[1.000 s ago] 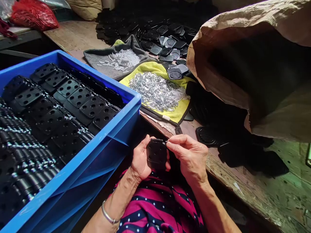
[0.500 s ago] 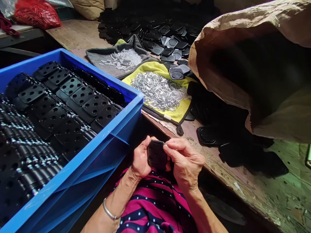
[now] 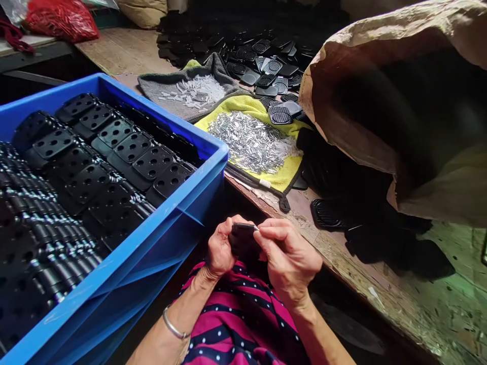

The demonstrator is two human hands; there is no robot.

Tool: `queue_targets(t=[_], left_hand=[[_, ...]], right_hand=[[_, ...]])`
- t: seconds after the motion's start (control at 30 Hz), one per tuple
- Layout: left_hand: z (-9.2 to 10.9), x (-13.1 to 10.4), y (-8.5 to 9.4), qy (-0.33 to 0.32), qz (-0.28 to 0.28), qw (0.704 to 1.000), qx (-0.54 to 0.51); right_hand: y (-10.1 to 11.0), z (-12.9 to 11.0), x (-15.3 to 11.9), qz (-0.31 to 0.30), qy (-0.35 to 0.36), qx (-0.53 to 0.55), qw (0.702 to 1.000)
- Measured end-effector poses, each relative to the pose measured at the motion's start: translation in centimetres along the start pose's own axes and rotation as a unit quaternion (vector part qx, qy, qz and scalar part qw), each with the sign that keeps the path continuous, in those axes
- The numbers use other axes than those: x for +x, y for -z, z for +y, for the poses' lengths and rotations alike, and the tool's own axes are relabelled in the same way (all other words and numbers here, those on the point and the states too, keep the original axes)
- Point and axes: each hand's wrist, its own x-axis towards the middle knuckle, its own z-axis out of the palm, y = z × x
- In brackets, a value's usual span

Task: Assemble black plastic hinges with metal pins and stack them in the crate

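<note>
Right hand (image 3: 292, 257) has thumb and forefinger pinched on what looks like a thin metal pin (image 3: 256, 228) — only a bright sliver shows. Just left of those fingertips is the black plate (image 3: 242, 243), gripped in the left hand (image 3: 221, 248), its rounded top edge running sideways, pretty much in line with the pin. Can't tell if the pin's tip is inside that edge or just touching — plus the plate's face is mostly lost in shadow.

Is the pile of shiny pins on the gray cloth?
No, the pins are piled on the yellow cloth.
</note>
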Motion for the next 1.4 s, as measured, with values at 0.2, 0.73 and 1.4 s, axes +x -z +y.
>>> queue_targets(t=[0.2, 0.73, 1.4], left_hand=[[0.1, -0.1, 0.1, 0.036, -0.041, 0.998, 0.03], [2.7, -1.0, -1.4, 0.289, 0.043, 0.955, -0.048], [0.7, -5.6, 4.0, 0.343, -0.018, 0.934, -0.102]], right_hand=[[0.9, -0.6, 1.6, -0.123, -0.235, 0.103, 0.959], [3.2, -0.9, 5.2, -0.28, -0.096, -0.121, 0.948], [1.0, -1.9, 0.9, -0.412, -0.317, -0.028, 0.854]])
